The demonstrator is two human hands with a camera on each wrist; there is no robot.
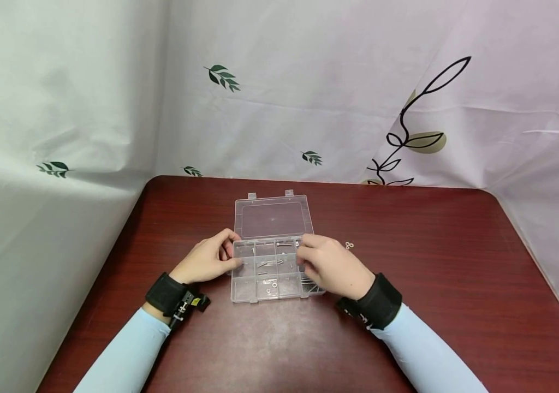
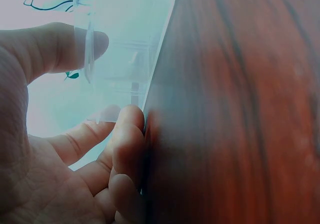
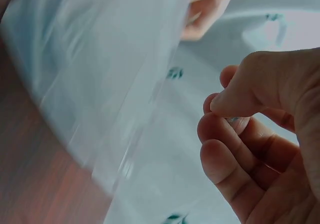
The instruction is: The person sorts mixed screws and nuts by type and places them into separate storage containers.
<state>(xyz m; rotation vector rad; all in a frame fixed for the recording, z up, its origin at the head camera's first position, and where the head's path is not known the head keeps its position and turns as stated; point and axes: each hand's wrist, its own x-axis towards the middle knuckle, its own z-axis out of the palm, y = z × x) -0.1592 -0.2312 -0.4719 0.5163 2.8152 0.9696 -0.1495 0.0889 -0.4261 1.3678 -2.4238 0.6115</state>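
Observation:
A clear plastic compartment box point(image 1: 241, 293) lies open on the dark red table point(image 1: 432, 284), its lid point(image 1: 272, 218) flat behind it. Small metal screws point(image 1: 266, 265) lie in several compartments. My left hand point(image 1: 208, 262) grips the box's left wall; the left wrist view shows the thumb point(image 2: 65, 46) inside the wall and the fingers point(image 2: 127, 144) outside, by the tabletop. My right hand point(image 1: 331, 267) hovers over the box's right side with its fingers curled. In the right wrist view its thumb and forefinger point(image 3: 227, 111) pinch a tiny pale part point(image 3: 233, 119). The box point(image 3: 100, 84) is blurred there.
Two small washers point(image 1: 349, 245) lie on the table just right of the box. A white curtain point(image 1: 309, 98) printed with leaves hangs behind the table and down its left side. Bare tabletop stretches to the right and toward me.

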